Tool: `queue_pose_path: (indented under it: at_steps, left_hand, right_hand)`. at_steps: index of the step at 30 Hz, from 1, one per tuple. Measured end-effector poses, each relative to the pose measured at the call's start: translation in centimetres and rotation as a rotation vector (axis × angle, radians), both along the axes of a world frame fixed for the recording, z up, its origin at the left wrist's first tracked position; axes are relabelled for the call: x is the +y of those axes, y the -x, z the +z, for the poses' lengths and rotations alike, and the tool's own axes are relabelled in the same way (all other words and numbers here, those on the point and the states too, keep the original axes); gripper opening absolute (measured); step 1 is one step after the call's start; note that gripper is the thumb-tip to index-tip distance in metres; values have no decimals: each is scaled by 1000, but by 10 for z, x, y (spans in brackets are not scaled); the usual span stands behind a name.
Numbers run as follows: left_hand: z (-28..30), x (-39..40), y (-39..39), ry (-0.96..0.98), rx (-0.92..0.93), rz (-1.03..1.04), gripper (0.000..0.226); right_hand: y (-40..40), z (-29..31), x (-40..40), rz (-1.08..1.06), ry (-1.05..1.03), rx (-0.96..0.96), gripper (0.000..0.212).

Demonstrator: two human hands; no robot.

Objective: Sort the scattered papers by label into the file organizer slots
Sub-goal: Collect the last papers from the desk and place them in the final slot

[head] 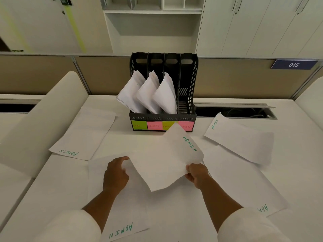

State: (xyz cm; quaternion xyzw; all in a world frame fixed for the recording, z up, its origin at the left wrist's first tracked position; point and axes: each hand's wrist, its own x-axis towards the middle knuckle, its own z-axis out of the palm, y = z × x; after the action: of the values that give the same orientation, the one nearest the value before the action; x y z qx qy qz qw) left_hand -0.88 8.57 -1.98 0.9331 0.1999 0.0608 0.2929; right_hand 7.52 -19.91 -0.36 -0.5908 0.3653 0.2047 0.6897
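A black file organizer (pixel 189 95) with four slots stands at the back of the white desk (pixel 52 180). Its three left slots hold leaning papers (pixel 148 93); the rightmost slot is empty. Coloured sticky labels (pixel 153 125) run along its front. My right hand (pixel 196 172) grips the edge of a lifted sheet marked ADMIN (pixel 166 163) in front of the organizer. My left hand (pixel 116 173) rests on that sheet's left edge, fingers curled, over a flat ADMIN sheet (pixel 125 206). Other ADMIN sheets lie left (pixel 83 135), right (pixel 243 140) and near right (pixel 244 186).
A beige partition (pixel 43 74) with a sign reading 015 (pixel 293 65) runs behind the desk. A cable trough (pixel 236 111) opens to the right of the organizer. White curved dividers (pixel 40 119) flank the desk on both sides. Cabinets and shelves stand beyond.
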Motion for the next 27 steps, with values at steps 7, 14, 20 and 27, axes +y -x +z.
queue_pose_path:
  at_steps: [7, 14, 20, 27]
  left_hand:
    - [-17, 14, 8, -402, 144, -628, 70]
    - [-16, -5, -12, -515, 320, -727, 68]
    - [-11, -12, -20, -540, 363, -625, 26]
    - [0, -12, -27, -254, 204, -256, 19]
  right_hand:
    - [4, -12, -14, 64, 87, 79, 26]
    - [4, -17, -20, 117, 121, 83, 25]
    - [3, -15, -26, 148, 79, 74, 32]
    - [0, -13, -33, 125, 70, 34, 35]
